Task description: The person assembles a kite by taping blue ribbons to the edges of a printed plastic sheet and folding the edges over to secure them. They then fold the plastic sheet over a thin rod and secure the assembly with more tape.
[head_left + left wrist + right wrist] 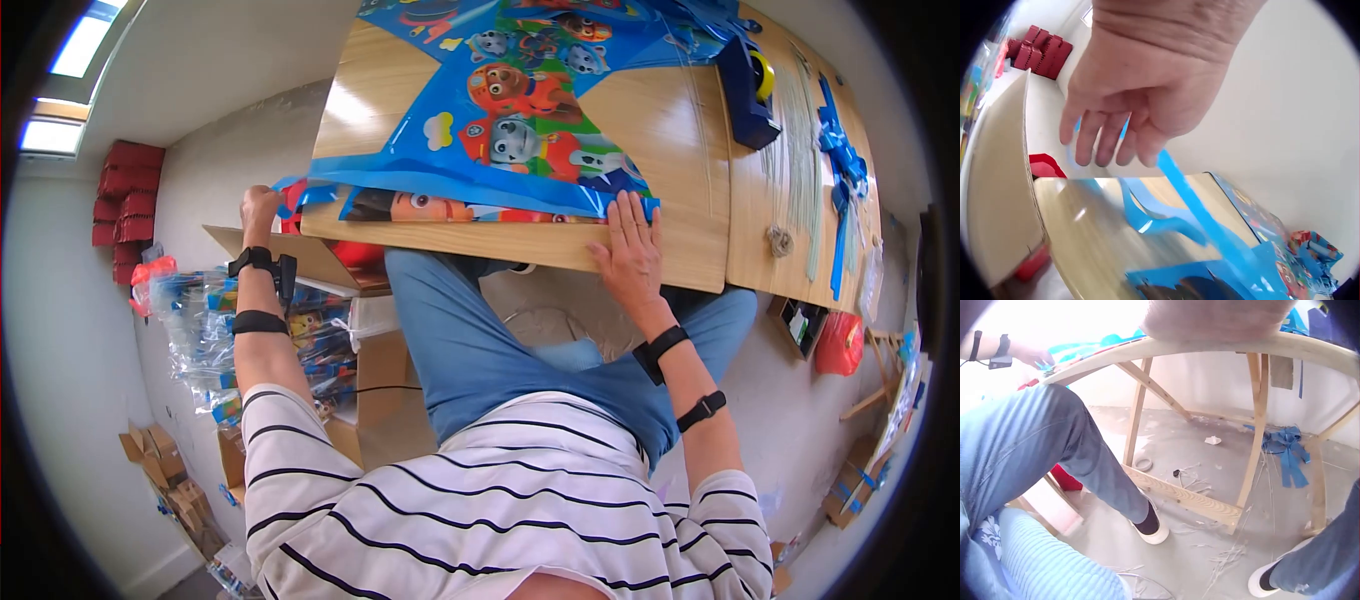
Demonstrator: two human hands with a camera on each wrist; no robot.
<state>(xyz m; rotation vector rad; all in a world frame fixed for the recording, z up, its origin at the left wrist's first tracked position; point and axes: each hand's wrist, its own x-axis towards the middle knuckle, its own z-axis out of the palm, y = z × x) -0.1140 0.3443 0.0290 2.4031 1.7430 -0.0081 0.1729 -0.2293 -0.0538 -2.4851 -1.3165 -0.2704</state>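
A thin blue cartoon-printed plastic sheet (425, 165) lies spread over the wooden table, a folded strip of it along the front edge. My left hand (260, 208) is raised just off the table's left corner, its fingers curled round a blue ribbon (1192, 203). From the fingertips the ribbon slants down to the printed sheet in the left wrist view, with another loop of it loose over the wood. My right hand (632, 252) rests on the sheet's right front corner, fingers straight and pointing away from me. Only the underside of that hand shows in the right wrist view.
A dark blue tape dispenser (745, 95) stands at the right back. Right of it lie pale strings (800, 190) and a blue bow (842, 160). An open cardboard box (290, 255) and plastic-wrapped packets (215, 320) sit at the left. Wooden legs (1254, 437) support the table.
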